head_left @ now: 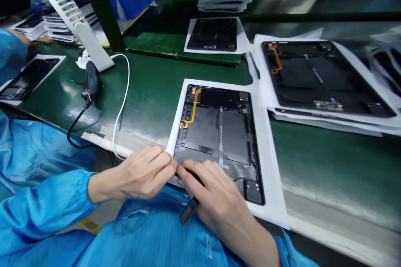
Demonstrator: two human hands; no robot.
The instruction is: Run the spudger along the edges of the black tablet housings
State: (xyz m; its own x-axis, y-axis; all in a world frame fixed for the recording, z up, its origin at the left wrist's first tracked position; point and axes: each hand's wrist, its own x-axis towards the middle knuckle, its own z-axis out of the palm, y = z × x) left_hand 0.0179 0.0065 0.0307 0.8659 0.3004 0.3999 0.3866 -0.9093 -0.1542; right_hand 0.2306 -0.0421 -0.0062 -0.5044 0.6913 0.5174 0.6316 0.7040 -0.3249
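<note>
In front of me an opened tablet (206,133) lies on a white paper sheet (271,167), its batteries and a yellow flex cable (194,108) showing. My left hand (144,173) is closed in a pinch at the tablet's near left corner; whatever its fingertips hold is hidden. Beside it, my right hand (216,192) is wrapped round a slim black-handled tool (189,211). The handle's end sticks out below the palm, and the tip is covered by the fingers at that same corner. Both hands nearly touch each other.
Another opened tablet (326,75) rests on stacked sheets to the right. One more tablet (214,34) lies behind on a green board (153,44). At left stand a white lamp (75,21), a black corded device (90,81) and a white cable (127,87). A co-worker's blue sleeve (12,56) is far left.
</note>
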